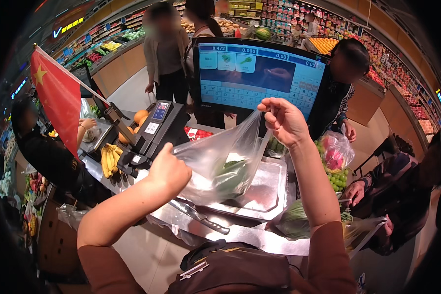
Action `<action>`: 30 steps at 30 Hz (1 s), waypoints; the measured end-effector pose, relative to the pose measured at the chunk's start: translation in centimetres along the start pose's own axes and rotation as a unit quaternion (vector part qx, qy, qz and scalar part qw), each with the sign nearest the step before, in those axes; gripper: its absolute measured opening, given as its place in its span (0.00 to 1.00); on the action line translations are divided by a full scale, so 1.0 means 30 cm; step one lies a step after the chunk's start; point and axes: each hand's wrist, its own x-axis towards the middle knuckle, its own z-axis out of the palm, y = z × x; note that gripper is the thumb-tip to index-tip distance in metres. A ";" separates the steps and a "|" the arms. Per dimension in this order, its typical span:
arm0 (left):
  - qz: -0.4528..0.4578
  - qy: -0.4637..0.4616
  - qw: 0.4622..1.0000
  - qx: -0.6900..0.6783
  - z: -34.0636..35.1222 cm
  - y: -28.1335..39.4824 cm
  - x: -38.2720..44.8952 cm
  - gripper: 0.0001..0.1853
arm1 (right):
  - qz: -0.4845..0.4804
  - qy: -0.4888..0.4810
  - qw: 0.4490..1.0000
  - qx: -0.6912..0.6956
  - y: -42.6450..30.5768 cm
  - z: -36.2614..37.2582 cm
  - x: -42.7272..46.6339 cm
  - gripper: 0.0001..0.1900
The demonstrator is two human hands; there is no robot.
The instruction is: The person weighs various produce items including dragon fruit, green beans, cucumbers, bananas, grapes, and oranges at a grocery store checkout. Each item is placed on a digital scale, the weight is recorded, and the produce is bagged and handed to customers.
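Note:
A clear plastic bag (209, 161) with a green vegetable (232, 178) inside hangs stretched between my two hands. My left hand (171, 172) is closed on one upper corner of the bag. My right hand (283, 121), raised in front of the screen, pinches the other upper end between its fingers. Behind and partly below the bag is the metal weighing tray (266, 183) of a scale; the bag hides part of it. The scale's touch screen (257, 75) stands beyond my hands and shows an on-screen keyboard and number fields.
A knife (200, 217) lies on the metal counter (257, 233) nearest me. Bagged greens (294, 220), green grapes (336, 180) and bagged pink fruit (332, 150) are at right, near other people. A label printer (154, 128), bananas (111, 158), oranges (141, 117) and a red flag (57, 99) stand left.

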 end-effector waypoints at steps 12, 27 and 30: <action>0.089 0.461 0.803 -0.367 0.236 0.096 0.030 0.08 | 0.055 -0.010 0.998 -0.009 0.202 -0.082 -0.344 0.29; -0.130 0.540 0.725 -0.407 0.224 0.028 0.069 0.14 | 0.184 -0.095 0.950 -0.233 0.396 -0.040 -0.399 0.12; -0.064 0.497 0.656 -0.565 0.184 0.147 -0.037 0.08 | 0.184 -0.055 0.949 -0.249 0.352 0.016 -0.422 0.13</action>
